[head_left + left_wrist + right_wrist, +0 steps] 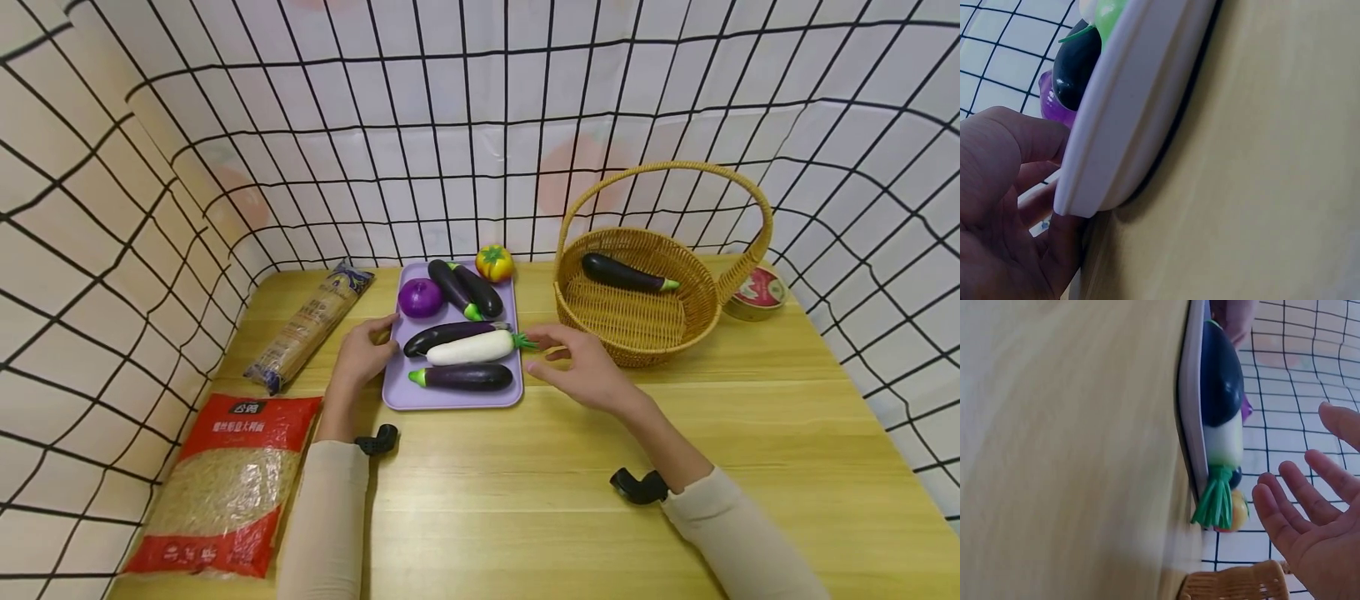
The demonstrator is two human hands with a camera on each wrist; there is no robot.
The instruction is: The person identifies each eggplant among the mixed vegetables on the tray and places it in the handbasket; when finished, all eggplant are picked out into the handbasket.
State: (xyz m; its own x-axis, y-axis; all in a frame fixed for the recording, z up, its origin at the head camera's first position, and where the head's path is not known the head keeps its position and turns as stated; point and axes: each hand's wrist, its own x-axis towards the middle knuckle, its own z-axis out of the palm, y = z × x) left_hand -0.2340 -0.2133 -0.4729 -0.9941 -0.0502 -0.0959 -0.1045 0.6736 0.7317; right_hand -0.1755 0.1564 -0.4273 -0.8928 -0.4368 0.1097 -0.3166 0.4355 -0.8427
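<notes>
My left hand grips the left rim of a lilac tray, the thumb and fingers at its edge in the left wrist view. Beside the tray's right edge, near the leaves of a white radish, my right hand hovers with loosely spread fingers, holding nothing. An eggplant lies in front of the radish and another eggplant behind it. Farther back on the tray are two more eggplants, a purple onion and, at the corner, a yellow-red tomato-like vegetable.
To the right stands a wicker basket with a tall handle and an eggplant inside. A round tin sits behind it. Packed noodles and a red pasta bag lie left. Grid-patterned cloth walls enclose the wooden table.
</notes>
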